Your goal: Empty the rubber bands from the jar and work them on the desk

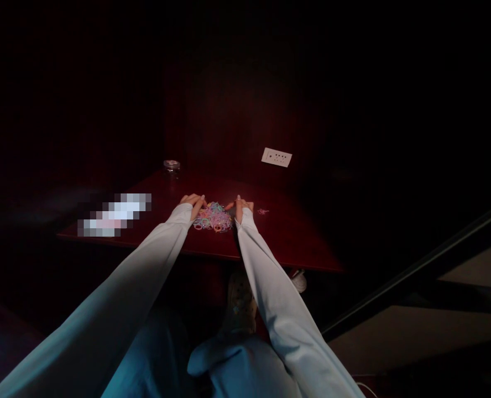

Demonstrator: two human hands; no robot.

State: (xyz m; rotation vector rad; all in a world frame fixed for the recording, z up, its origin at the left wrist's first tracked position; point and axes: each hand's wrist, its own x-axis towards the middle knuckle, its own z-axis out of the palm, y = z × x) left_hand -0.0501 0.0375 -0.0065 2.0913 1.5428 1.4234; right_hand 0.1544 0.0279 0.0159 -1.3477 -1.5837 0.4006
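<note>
A pile of small multicoloured rings [215, 218] lies on the dark red table [287, 243], close to its front edge. At the left side of the pile is my left hand [193, 204], its fingers bent and touching the nearest rings. My right hand [240, 207] rests at the right side of the pile, its thumb apart from the fingers and pointing toward the rings. Nothing can be seen held in the right hand. A few pink rings [262, 211] lie apart, just right of my right hand. Both palms are hidden.
A clear lidded jar [171, 168] stands at the table's back left. A blurred pale item [115, 215] lies at the left edge. A white socket plate [276, 157] is on the wall behind. Below the table are shoes [241, 301].
</note>
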